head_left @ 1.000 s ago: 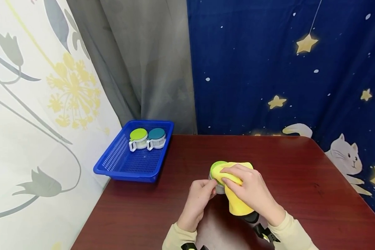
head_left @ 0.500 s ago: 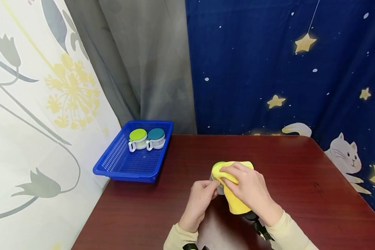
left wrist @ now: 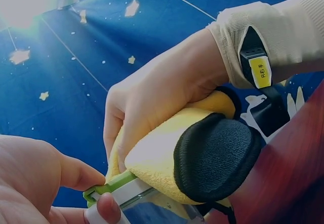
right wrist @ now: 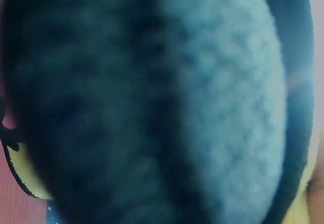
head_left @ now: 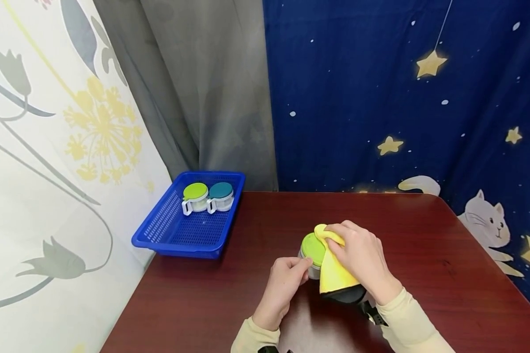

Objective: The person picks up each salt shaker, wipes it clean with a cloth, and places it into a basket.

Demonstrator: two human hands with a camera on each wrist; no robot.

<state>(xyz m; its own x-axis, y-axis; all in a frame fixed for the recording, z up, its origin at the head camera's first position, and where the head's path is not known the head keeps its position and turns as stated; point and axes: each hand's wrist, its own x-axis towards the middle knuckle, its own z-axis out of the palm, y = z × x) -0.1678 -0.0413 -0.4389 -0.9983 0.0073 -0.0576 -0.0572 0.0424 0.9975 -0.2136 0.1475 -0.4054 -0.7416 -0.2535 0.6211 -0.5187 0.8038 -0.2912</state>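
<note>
A clear jar with a light green lid (head_left: 312, 248) is between the two hands over the table. My left hand (head_left: 283, 289) pinches its near left edge; in the left wrist view, thumb and finger grip the white and green rim (left wrist: 121, 186). My right hand (head_left: 357, 252) holds a yellow cloth (head_left: 334, 269) with a dark grey reverse side (left wrist: 215, 155), bunched under the fingers at the lid's right edge. Much of the lid's top shows in the head view. Folds of cloth (right wrist: 228, 97) fill most of the right wrist view, blurred, and hide the fingers there.
A blue plastic basket (head_left: 187, 251) stands at the table's back left. Inside it sit a jar with a green lid (head_left: 196, 192) and one with a teal lid (head_left: 221, 191), both with white handles. Curtains and a printed wall border the brown table (head_left: 406, 230).
The right hand has slid the cloth towards the right edge of the lid, uncovering the lid's green top. The cloth's dark underside now shows at its lower end. The left hand keeps its pinch.
</note>
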